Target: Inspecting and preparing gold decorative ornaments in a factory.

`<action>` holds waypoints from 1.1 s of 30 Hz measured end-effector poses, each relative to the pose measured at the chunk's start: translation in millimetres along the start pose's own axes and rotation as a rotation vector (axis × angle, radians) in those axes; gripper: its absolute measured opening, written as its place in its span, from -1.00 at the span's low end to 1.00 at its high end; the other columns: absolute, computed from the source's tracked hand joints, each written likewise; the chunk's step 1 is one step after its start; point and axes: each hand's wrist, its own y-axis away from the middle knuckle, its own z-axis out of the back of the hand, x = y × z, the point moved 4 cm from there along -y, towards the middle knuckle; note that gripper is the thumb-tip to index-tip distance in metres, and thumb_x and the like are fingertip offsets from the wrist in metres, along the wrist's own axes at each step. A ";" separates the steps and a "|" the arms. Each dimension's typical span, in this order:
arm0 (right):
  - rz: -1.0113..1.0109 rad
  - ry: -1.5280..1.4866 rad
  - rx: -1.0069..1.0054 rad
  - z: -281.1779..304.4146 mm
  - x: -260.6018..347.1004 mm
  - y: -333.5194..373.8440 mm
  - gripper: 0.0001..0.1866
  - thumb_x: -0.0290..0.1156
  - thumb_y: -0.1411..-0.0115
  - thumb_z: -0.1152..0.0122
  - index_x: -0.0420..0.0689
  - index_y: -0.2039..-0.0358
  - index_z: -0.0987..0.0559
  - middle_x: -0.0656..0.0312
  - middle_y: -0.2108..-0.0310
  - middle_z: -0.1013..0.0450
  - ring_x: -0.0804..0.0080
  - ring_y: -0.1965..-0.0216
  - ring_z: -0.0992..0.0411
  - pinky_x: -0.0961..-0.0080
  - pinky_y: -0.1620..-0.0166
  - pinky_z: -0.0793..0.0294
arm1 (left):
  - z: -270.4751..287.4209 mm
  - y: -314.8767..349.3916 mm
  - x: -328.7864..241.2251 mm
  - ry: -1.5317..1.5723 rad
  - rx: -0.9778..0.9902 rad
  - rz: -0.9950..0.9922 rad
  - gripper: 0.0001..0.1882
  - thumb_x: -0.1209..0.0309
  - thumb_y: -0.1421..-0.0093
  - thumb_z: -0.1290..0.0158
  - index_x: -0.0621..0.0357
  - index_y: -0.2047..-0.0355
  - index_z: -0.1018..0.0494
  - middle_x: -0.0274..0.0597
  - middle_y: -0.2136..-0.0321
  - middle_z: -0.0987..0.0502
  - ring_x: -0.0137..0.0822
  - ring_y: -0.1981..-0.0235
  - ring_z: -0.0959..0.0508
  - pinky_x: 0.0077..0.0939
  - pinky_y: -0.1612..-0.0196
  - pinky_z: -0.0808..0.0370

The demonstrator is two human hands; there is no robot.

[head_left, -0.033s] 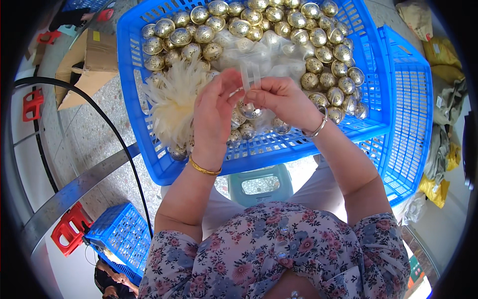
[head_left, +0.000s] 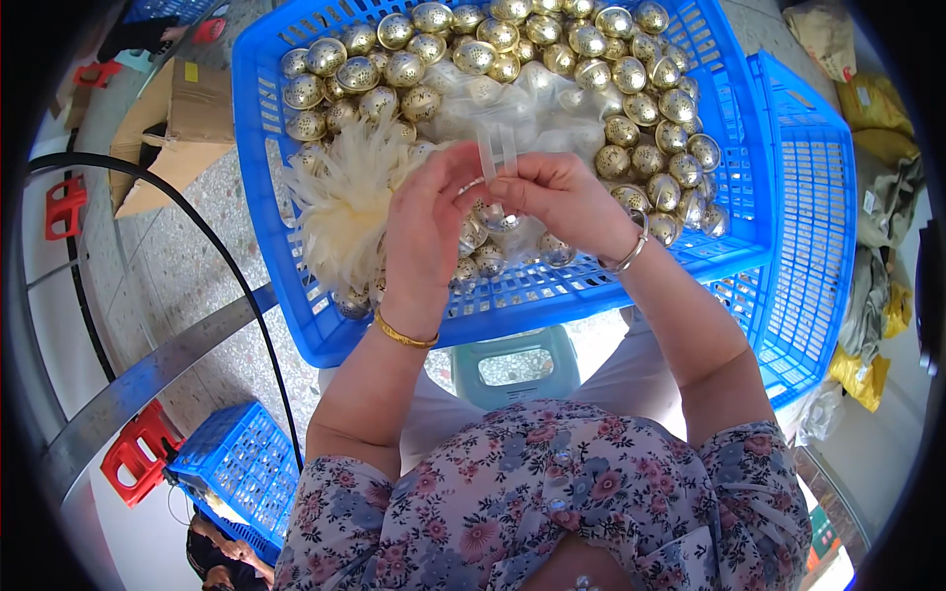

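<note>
My right hand [head_left: 557, 197], with a silver bangle at its wrist, pinches a clear plastic strip [head_left: 508, 153] that shows two upright legs. Close beside it, my left hand [head_left: 424, 222], wearing a gold bangle, has its fingers curled in toward the strip; what they grip, if anything, is hidden. Both hands hover over a blue plastic basket [head_left: 325, 340]. Gold perforated balls [head_left: 419, 101] crowd it, around clear plastic bags [head_left: 532, 103]. A tuft of cream feathers [head_left: 340, 197] lies left of my left hand.
A second blue basket [head_left: 813, 227] stands at the right, with yellow bags [head_left: 857, 374] beyond. A cardboard box [head_left: 197, 123], black cable [head_left: 222, 251] and metal rail [head_left: 168, 355] are at left. Below the basket is a pale green stool [head_left: 517, 394]. Another person [head_left: 222, 552] is lower left.
My left hand's fingers have shifted slightly right, toward the plastic strip. The right hand keeps its pinch in nearly the same place.
</note>
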 end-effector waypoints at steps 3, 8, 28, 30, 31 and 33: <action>-0.025 -0.011 0.012 -1.4 -2.5 -1.5 -0.82 -0.41 -0.15 -0.07 -0.23 0.30 -0.53 0.38 0.46 -0.46 0.72 0.46 -0.31 0.72 0.35 -0.35 | -2.4 5.4 3.6 -0.224 0.064 0.018 -0.75 0.42 -0.16 0.03 0.28 0.18 -0.42 -0.21 0.33 -0.50 -0.46 0.34 -0.46 -0.63 0.26 -0.39; 0.017 0.012 0.064 -7.9 -2.7 0.6 -0.83 -0.43 -0.15 -0.06 -0.24 0.30 -0.53 0.38 0.47 -0.45 0.73 0.46 -0.30 0.72 0.35 -0.35 | -9.1 7.8 0.9 -0.533 0.029 -0.058 -0.80 0.41 -0.15 0.01 0.29 0.29 -0.48 -0.24 0.30 -0.50 -0.51 0.35 -0.44 -0.69 0.31 -0.37; -0.055 0.181 0.165 -10.1 -5.7 0.1 -0.80 -0.36 -0.18 -0.02 -0.24 0.36 -0.50 0.33 0.51 -0.41 0.66 0.46 -0.33 0.66 0.33 -0.36 | -13.1 12.0 6.7 -0.443 0.130 0.012 -0.74 0.34 -0.20 0.08 0.33 0.36 -0.47 -0.15 0.25 -0.50 -0.53 0.47 -0.39 -0.68 0.46 -0.33; -0.041 0.204 0.144 -9.8 -6.3 -0.3 -0.80 -0.36 -0.17 -0.02 -0.25 0.40 -0.50 0.33 0.53 -0.41 0.64 0.47 -0.32 0.65 0.34 -0.36 | -13.5 12.2 5.7 -0.461 0.139 0.014 -0.74 0.35 -0.20 0.08 0.33 0.36 -0.47 -0.15 0.25 -0.50 -0.52 0.47 -0.38 -0.67 0.46 -0.33; -0.041 0.204 0.143 -10.0 -5.2 -0.1 -0.80 -0.36 -0.17 -0.02 -0.25 0.40 -0.50 0.33 0.53 -0.41 0.64 0.47 -0.32 0.65 0.34 -0.36 | -13.7 12.2 5.2 -0.479 0.148 0.016 -0.74 0.35 -0.20 0.08 0.32 0.36 -0.48 -0.14 0.24 -0.49 -0.52 0.46 -0.38 -0.66 0.45 -0.34; -0.100 0.195 0.144 -10.3 -4.9 1.2 -0.80 -0.37 -0.17 -0.01 -0.25 0.42 -0.49 0.33 0.54 -0.40 0.64 0.47 -0.32 0.64 0.35 -0.35 | -13.4 11.9 5.6 -0.485 0.161 0.019 -0.75 0.35 -0.20 0.08 0.32 0.36 -0.48 -0.14 0.24 -0.49 -0.51 0.46 -0.38 -0.66 0.45 -0.34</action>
